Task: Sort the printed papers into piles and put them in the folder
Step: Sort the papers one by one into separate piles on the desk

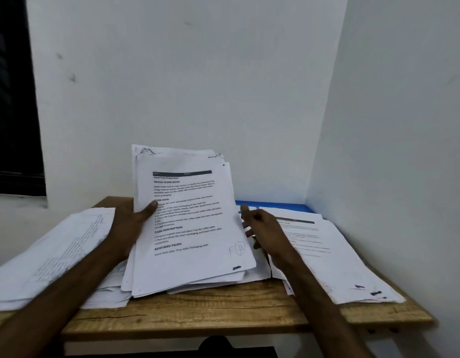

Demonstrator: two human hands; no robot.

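1. Sorting looks mid-way: my left hand (132,223) grips the tilted stack of printed papers (187,220), thumb on the top sheet, over the wooden table (223,313).
2. My right hand (262,228) is at the stack's right edge with fingers loosely curled; I cannot tell if it pinches a sheet.
3. A left pile (56,254) and a right pile (327,254) flank the stack, and the blue folder (273,204) shows behind. Next, I judge, I peel off one sheet and match it to its pile.

On your table (223,306) lie a left pile (50,257), middle stack (187,228) and right pile (335,254). The folder (283,205) lies behind, partly beneath the right pile.
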